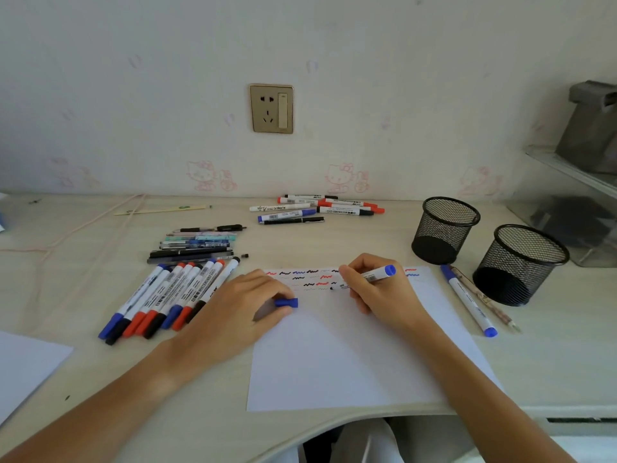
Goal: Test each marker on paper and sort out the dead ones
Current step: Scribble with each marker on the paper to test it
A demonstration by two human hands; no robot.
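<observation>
At centre frame: the right hand pinches a blue marker, tip down on the paper.
Marker axis: slanted, tip at lower left touching the sheet, blue tail end at upper right, above the knuckles.
Right grip: fingers and thumb pressed round the barrel near the tip; writing hold.
Left grip: the left hand rests on the sheet's left edge, fingers curled, pinching the blue cap between thumb and forefinger.
Key relation: the cap lies to the lower left of the marker tip, near it but apart; its open end cannot be made out. The left hand is the nearer one for recapping.
Test marks: rows of red, black and blue squiggles along the top strip of the paper; the tip sits at the right end of the lowest row.
Sorted groups: a fanned row of whiteboard markers at mid left of the bench; a second cluster at upper centre by the wall; one blue marker alone right of the sheet.
Mesh cups: two black ones at right, upright; no contents show.
Judged stage: test stroke in hand; verdict on this marker not yet readable.
Judged next need: bring tip and cap into line, then lay the marker in its group.
</observation>
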